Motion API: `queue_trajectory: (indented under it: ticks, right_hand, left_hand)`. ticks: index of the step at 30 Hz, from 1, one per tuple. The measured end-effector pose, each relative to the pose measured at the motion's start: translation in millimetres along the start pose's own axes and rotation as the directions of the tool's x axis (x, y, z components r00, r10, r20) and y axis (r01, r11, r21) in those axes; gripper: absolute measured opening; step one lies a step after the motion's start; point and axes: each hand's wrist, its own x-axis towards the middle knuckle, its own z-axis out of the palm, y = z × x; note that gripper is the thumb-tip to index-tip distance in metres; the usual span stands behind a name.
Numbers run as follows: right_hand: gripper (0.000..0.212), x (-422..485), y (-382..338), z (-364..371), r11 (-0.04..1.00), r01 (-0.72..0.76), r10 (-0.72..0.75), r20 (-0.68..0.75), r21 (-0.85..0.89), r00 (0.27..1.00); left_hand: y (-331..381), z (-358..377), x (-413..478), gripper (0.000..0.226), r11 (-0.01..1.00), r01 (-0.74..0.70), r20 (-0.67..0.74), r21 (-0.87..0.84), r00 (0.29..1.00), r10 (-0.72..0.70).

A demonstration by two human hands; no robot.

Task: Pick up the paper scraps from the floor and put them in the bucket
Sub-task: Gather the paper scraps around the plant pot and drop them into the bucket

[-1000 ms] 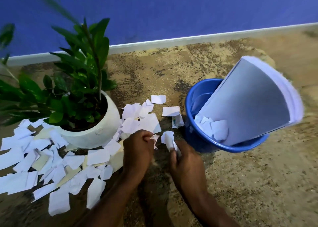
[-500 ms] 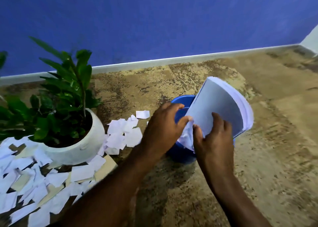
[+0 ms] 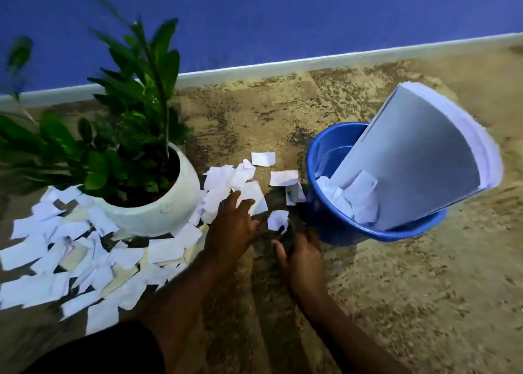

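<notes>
On the floor, at nine o'clock from the bucket (image 3: 328,226), paper scraps (image 3: 167,249) lie scattered. You're gathering: your left hand (image 3: 232,229) spreads flat on them, while your right hand (image 3: 300,257) hovers loose and empty. Next, pinch a bunch and lift it over the rim.

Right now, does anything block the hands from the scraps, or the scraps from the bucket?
Nothing separates the left hand or right hand from the floor scraps. A leaning paper stack covers the bucket mouth's right side; the left side is open.
</notes>
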Motion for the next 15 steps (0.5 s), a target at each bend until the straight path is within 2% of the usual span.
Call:
queue_trajectory:
  ticks: [2, 4, 7, 9, 11, 15]
  right_hand:
    - [0.063, 15, 13, 17, 0.998, -0.047, 0.043, 0.104, 0.038, 0.994]
    - [0.072, 31, 23, 34, 0.999, -0.012, 0.007, 0.101, 0.049, 0.995]
    - [0.077, 50, 34, 51, 0.997, -0.053, 0.056, 0.058, -0.052, 0.997]
    - [0.071, 55, 39, 55, 0.991, -0.016, 0.021, 0.04, -0.133, 0.999]
    - [0.057, 55, 40, 57, 0.981, 0.049, -0.045, 0.021, -0.19, 0.999]
    - [0.028, 54, 38, 59, 0.967, 0.069, -0.088, -0.07, -0.247, 0.994]
  left_hand:
    - [-11, 11, 8, 0.055, 0.997, -0.047, 0.019, 0.066, 0.999, 0.046]
    - [-19, 20, 18, 0.066, 0.992, -0.066, 0.019, 0.112, 0.998, 0.064]
    - [-27, 30, 33, 0.079, 0.987, -0.037, 0.086, 0.158, 0.996, 0.023]
    - [-31, 36, 41, 0.081, 0.969, -0.035, 0.138, 0.243, 0.99, 0.001]
    - [-34, 37, 44, 0.076, 0.954, -0.054, 0.145, 0.294, 0.989, 0.011]
    - [-33, 36, 45, 0.047, 0.948, -0.086, 0.052, 0.308, 0.996, 0.074]
